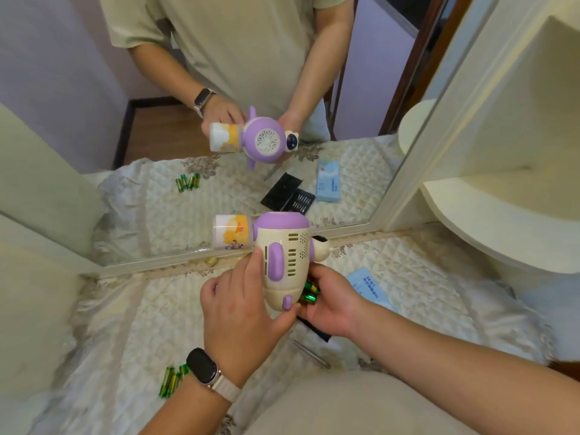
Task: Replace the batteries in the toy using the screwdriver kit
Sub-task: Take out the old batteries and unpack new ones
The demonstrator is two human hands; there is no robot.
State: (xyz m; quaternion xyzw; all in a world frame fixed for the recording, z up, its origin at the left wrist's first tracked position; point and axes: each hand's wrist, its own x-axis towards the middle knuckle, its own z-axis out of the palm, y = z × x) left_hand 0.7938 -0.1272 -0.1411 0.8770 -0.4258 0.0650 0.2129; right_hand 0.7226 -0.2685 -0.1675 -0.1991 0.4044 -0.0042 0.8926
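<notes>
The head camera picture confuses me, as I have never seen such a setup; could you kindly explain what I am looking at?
There is no machine here: a person wears one wide-angle camera on the head, looking down at their own bare hands. The left hand, with a watch on its wrist, and the right hand hold a cream and purple toy together. The right hand also holds green batteries against the toy. A mirror stands just behind, so the person, the toy and the surface appear twice. On the quilted cover lie more batteries at the left, a blue box, a slim metal tool and something black, mostly hidden under the right hand; the mirror shows it as an open bit case.
</notes>
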